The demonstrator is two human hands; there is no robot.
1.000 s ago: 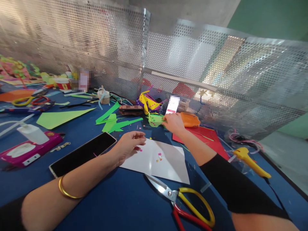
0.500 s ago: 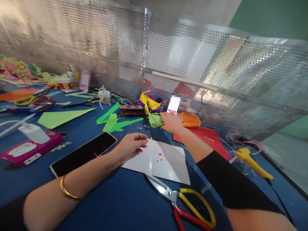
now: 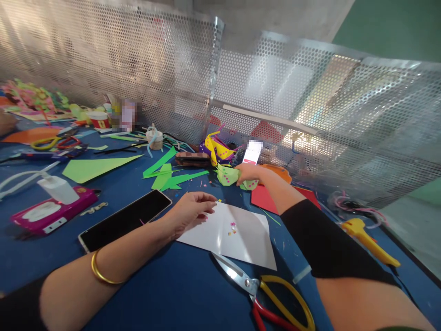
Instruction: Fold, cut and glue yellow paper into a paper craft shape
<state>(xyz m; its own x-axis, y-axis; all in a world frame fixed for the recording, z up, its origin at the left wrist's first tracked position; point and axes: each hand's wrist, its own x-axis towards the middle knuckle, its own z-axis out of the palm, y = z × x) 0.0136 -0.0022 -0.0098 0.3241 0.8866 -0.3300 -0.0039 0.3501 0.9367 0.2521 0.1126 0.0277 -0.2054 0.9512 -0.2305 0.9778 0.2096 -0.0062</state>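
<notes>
Hands at a cluttered craft counter (image 3: 179, 294)

The right hand (image 3: 250, 173) reached far forward, arm outstretched, fingers closed on a green dotted fold (image 3: 230, 175) close to the mesh wall (image 3: 179, 82). The left hand (image 3: 191, 209) lay loosely curled, holding nothing, fingertips on the near edge of the white sheet (image 3: 237, 234), well short of the fold. A phone (image 3: 126, 219) lay just left of it; scissors (image 3: 272, 296) lay nearer, with open blue counter below.

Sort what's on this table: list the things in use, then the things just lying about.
In use:
right hand gripping green paper craft
left hand on white sheet

Lying about:
scissors
phone
yellow tool
green scraps
</notes>
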